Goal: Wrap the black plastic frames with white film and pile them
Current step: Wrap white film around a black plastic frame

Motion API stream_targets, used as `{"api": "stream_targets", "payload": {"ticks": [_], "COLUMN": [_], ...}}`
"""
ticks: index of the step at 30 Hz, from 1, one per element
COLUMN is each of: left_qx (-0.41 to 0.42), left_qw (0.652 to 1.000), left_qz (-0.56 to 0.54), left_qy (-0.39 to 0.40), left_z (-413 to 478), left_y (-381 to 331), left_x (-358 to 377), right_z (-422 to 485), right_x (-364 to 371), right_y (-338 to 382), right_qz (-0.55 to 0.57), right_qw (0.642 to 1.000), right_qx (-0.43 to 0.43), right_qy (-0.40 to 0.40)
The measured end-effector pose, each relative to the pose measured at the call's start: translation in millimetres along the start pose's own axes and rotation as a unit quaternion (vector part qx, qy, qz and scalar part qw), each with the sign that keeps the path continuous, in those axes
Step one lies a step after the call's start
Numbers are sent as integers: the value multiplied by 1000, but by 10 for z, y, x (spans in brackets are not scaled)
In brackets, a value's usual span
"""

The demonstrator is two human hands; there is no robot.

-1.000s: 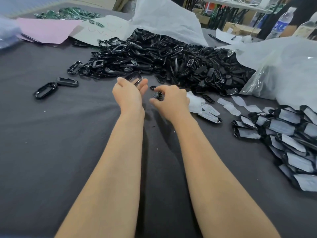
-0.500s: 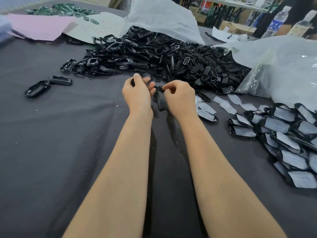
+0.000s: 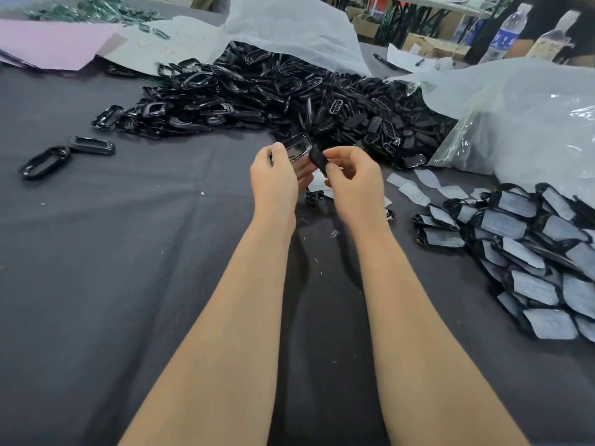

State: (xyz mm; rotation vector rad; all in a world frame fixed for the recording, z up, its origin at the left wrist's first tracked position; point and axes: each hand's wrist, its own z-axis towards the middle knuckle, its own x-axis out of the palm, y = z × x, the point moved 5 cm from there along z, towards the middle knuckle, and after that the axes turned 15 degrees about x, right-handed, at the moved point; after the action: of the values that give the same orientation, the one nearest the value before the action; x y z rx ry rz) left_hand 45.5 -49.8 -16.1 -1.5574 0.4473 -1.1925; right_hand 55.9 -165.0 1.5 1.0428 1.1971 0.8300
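Head view: I see the left hand (image 3: 277, 183) curled round a shiny black oval plastic frame (image 3: 295, 149), near the big heap of black frames (image 3: 289, 101) — the right hand (image 3: 354, 185) pinches a small black piece (image 3: 317, 158). A loose pinch could drop it there.

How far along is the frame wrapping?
Done: a pile of wrapped frames at right. In hand: left hand holds a glossy frame, right hand pinches a black piece. Left: the unwrapped heap behind, which looks bigger.
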Motion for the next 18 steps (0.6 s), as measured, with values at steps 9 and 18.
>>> {"api": "stream_targets", "payload": {"ticks": [9, 18], "left_qx": [27, 64], "left_qw": [997, 992], "left_qz": [67, 95], "left_qy": [32, 47], "left_z": [-10, -1], "left_y": [49, 67], "left_x": [41, 6], "right_z": [-4, 41], "right_x": [-5, -199], "right_y": [19, -55], "right_qz": [-50, 177], "right_qw": [995, 980], "right_qx": [-53, 60], "right_qy": [-62, -73]}}
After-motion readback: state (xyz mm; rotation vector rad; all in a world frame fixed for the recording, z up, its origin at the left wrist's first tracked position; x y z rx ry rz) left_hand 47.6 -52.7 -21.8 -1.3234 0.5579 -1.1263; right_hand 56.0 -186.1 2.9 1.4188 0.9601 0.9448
